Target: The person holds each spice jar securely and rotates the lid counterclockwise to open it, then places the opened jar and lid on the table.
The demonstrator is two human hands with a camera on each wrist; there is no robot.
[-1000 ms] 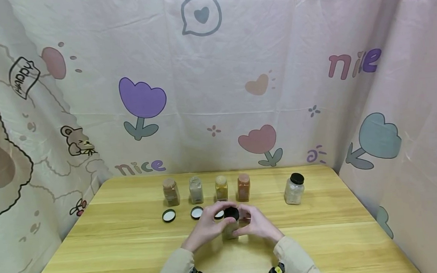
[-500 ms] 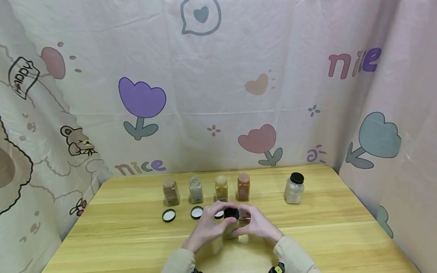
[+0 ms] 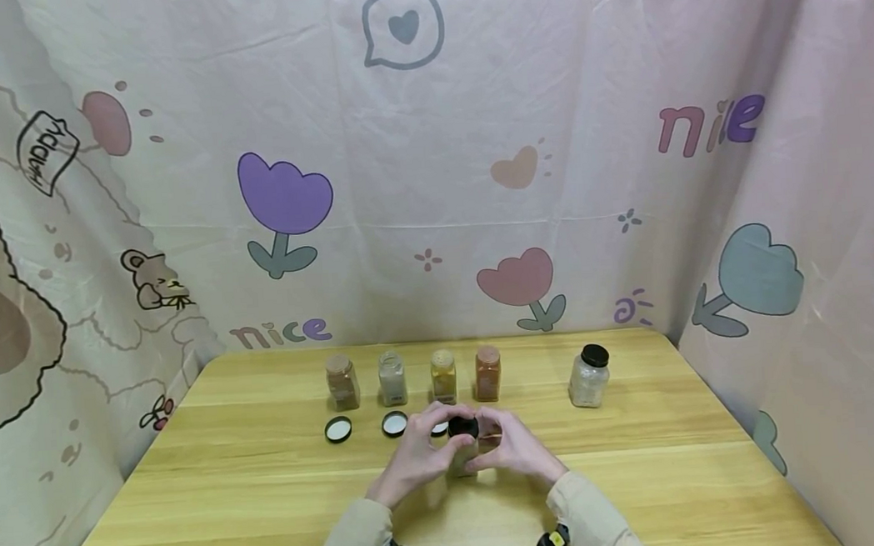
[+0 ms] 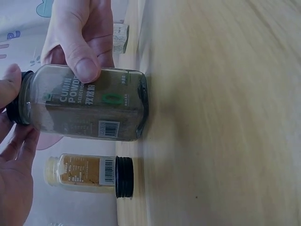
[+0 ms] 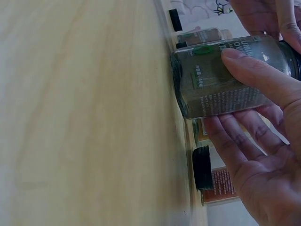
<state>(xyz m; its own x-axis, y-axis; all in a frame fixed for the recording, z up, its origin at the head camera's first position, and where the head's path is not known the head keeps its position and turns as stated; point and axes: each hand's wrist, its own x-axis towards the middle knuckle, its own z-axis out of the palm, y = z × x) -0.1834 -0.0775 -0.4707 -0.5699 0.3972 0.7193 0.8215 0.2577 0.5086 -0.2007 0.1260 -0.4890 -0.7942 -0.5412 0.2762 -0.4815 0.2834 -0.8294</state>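
Two hands meet at one jar [image 3: 462, 455] in the low middle of the head view, on the wood table [image 3: 232, 486]. The jar stands upright on the table and has a black cap [image 3: 462, 427] on top. Its label reads cumin powder in the left wrist view.

The right hand [image 3: 518, 450] holds the glass body, with the thumb pressed on one side and the fingers curled round the other. The left hand [image 3: 416, 455] curls its fingers round the cap. How tightly it grips is hard to tell, because only the fingertips show in the wrist views.

Behind the hands, four open jars stand in a row: a brown jar [image 3: 342, 383], a grey jar [image 3: 392, 378], a yellow jar [image 3: 443, 376] and an orange jar [image 3: 487, 373]. Two loose lids [image 3: 337, 430] [image 3: 394, 423] lie in front of the brown and grey ones, white side up. A third lid [image 3: 439, 428] peeks out just behind the left hand. Far right on the table, well apart from the row, a pale jar [image 3: 589, 376] stands with a black cap on.

A pink cloth [image 3: 473, 120] with tulips hangs behind the table.
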